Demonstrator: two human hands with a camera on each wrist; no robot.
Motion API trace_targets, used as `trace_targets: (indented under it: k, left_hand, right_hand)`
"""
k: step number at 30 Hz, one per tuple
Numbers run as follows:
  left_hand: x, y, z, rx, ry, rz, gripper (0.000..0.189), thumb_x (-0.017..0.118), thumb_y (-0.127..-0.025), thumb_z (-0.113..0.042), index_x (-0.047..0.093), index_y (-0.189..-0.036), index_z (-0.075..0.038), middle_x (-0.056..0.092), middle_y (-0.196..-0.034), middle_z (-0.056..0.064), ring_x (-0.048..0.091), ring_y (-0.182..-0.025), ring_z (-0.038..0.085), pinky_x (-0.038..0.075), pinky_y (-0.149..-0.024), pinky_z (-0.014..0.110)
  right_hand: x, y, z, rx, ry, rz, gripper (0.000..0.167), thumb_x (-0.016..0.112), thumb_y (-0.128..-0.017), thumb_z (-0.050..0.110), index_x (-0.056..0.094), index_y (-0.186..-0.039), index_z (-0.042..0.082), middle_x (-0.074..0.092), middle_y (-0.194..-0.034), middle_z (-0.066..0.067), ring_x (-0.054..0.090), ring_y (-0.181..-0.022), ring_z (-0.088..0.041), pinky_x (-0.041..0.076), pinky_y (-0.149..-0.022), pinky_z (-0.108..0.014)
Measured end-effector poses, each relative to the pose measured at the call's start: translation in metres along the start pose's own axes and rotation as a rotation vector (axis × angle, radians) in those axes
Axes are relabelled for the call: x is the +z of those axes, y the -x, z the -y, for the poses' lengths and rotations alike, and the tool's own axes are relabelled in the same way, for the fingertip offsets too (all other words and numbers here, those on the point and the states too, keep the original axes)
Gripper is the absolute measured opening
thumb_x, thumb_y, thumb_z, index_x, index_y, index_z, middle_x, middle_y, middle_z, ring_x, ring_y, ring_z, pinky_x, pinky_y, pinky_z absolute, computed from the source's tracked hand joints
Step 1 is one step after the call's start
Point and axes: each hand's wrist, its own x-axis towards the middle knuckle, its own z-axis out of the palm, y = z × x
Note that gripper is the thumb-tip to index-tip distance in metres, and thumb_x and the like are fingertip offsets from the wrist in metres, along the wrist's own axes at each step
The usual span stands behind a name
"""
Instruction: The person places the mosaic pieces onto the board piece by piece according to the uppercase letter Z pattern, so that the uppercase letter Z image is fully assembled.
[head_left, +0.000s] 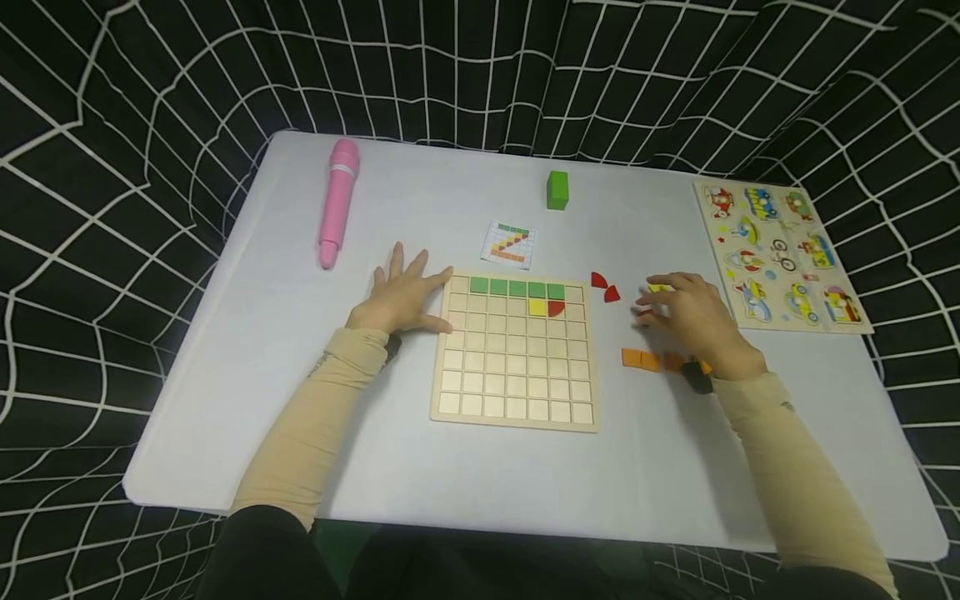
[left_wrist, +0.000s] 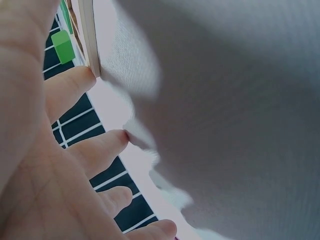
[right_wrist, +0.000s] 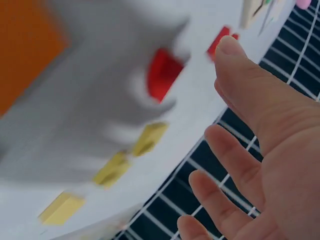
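My left hand point(head_left: 397, 302) lies spread at the left edge of a wooden grid board point(head_left: 516, 412), thumb and index finger right at its rim. In the board's upper rows sit several green square tiles point(head_left: 517, 287), a yellow tile point(head_left: 537, 307) and a red quarter-circle tile point(head_left: 555, 308). Off to the right, my right hand point(head_left: 701, 321) hovers palm down with loosely bent fingers and nothing between them. Below it in the right wrist view are a red tile point(right_wrist: 163, 75) and several yellow tiles point(right_wrist: 150, 139). Orange tiles point(head_left: 641, 359) lie in a row beside its wrist, partly hidden.
Two red quarter-circle tiles point(head_left: 611, 293) lie right of the board. A pattern card point(head_left: 509, 245) is above it, with a green block point(head_left: 557, 191) farther back. A pink microphone point(head_left: 338, 204) rests at left, a picture puzzle board point(head_left: 783, 258) at right. Netting surrounds the table.
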Motion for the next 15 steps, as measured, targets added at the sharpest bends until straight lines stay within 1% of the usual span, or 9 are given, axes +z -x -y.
trace_targets:
  k: [6,12,15]
  left_hand:
    - [-0.001,0.001,0.001,0.002,0.001,0.000,0.099,0.079,-0.085,-0.053,0.026,-0.165,-0.027,-0.003,-0.176,0.018,-0.027,-0.157,0.047,-0.005,-0.126,0.074]
    - [0.001,0.000,0.002,0.007,0.004,0.002,0.099,0.079,-0.086,-0.052,0.025,-0.165,-0.027,-0.003,-0.176,0.018,-0.027,-0.157,0.047,-0.005,-0.125,0.075]
    - [0.000,0.000,0.003,0.009,0.007,0.002,0.100,0.079,-0.085,-0.052,0.025,-0.165,-0.027,-0.004,-0.176,0.018,-0.027,-0.157,0.047,-0.005,-0.125,0.075]
  right_hand:
    - [0.005,0.007,-0.012,0.005,-0.005,0.007,0.032,0.083,-0.086,0.017,0.078,-0.116,0.006,0.059,-0.143,-0.027,0.046,-0.135,-0.050,0.037,-0.112,-0.070]
    - [0.009,0.007,-0.015,0.001,0.002,0.025,0.032,0.084,-0.085,0.016,0.079,-0.114,0.007,0.061,-0.141,-0.027,0.048,-0.133,-0.049,0.040,-0.110,-0.070]
    - [0.010,0.006,-0.016,0.002,-0.013,0.029,0.031,0.085,-0.084,0.016,0.080,-0.113,0.005,0.061,-0.141,-0.026,0.046,-0.134,-0.048,0.038,-0.111,-0.069]
